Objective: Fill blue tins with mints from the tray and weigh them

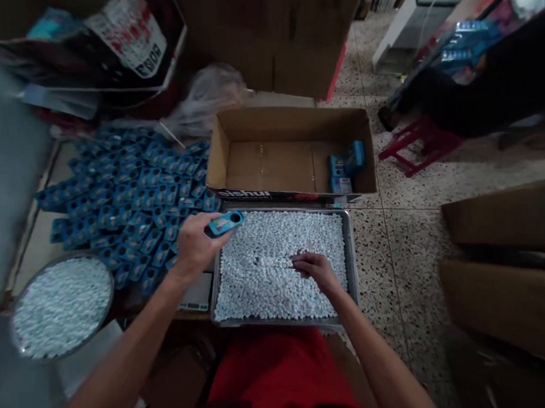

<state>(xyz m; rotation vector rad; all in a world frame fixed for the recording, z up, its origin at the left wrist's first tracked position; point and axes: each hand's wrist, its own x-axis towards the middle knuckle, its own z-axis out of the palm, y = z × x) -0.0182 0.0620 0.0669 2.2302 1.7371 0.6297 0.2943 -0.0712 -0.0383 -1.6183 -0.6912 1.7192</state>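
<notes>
My left hand [194,246] grips a small blue box [227,223] with a dark round opening in its top face, held over the far left corner of a metal tray [352,254]. Small white pellets [278,296] fill that tray. Above its middle, my right hand [312,268] has its fingers closed round the handle of a slim scoop [272,262] that points left and carries white pellets. The scoop's exact shape is hard to make out against the pellets.
Behind the tray stands an open cardboard box [242,166] with several blue boxes [346,162] at its right end. Many more blue boxes [128,194] cover the table at left. A round bowl [61,306] of pellets sits near left. A person sits on a red stool [419,146] at right.
</notes>
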